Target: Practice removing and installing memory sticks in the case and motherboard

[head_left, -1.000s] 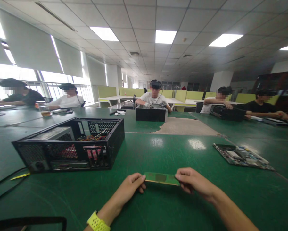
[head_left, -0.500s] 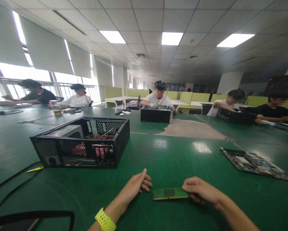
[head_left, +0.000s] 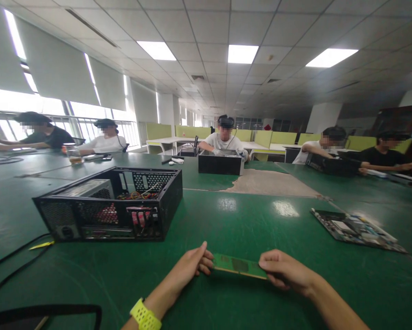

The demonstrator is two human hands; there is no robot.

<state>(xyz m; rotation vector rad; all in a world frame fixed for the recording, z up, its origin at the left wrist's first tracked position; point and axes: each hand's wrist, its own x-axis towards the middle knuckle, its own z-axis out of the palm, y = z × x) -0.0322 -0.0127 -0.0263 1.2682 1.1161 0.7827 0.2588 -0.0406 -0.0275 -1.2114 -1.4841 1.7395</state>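
A long green memory stick [head_left: 238, 266] is held above the green table, its gold contact edge facing down. My right hand [head_left: 283, 270] pinches its right end between thumb and fingers. My left hand [head_left: 195, 263] is at the other end, thumb raised and fingers curled, with the fingertips meeting or nearly meeting the stick. Whether the left fingers grip it cannot be made out. A yellow-green watch strap circles my left wrist.
An open black computer case [head_left: 109, 206] stands left of my hands. A motherboard [head_left: 357, 229] lies at the right. Black cables [head_left: 16, 256] run along the left edge. Several people sit across the table [head_left: 206, 220], one behind another case [head_left: 221, 163].
The memory stick's left end has risen and come up to my left fingers, so the stick now slopes down to the right. The view has shifted slightly.
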